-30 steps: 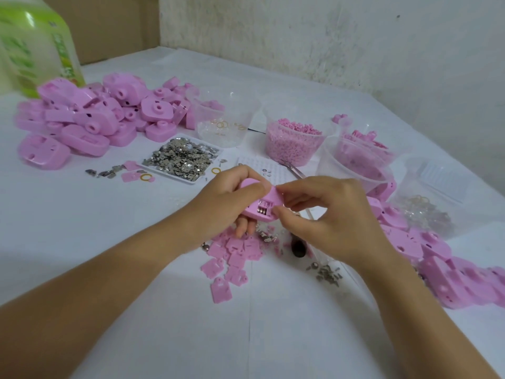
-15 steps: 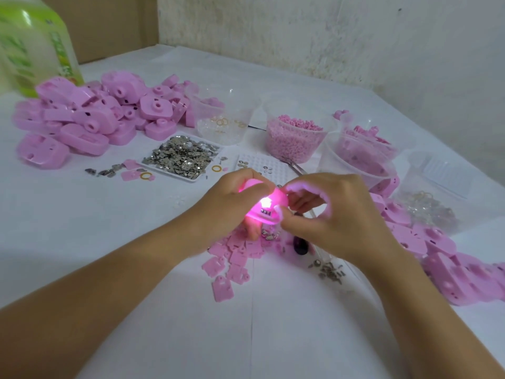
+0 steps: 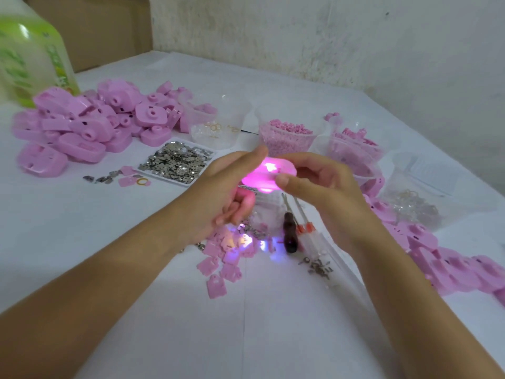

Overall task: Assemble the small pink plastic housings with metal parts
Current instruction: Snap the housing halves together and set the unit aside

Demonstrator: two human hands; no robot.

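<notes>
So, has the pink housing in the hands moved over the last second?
Yes. The pink housing has risen and gone away from the person: it was above the loose flat pink pieces, and now it sits up near the cup of pink pellets.

There is just one camera, worn on the person's head. It looks forward and down, very close over the left hand point(image 3: 218, 195) and right hand point(image 3: 322, 192), with the wall point(image 3: 328, 45) far beyond them.

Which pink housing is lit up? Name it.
The housing held up between the left hand and right hand glows bright pink from inside; the piled housings on the table are unlit.
</notes>
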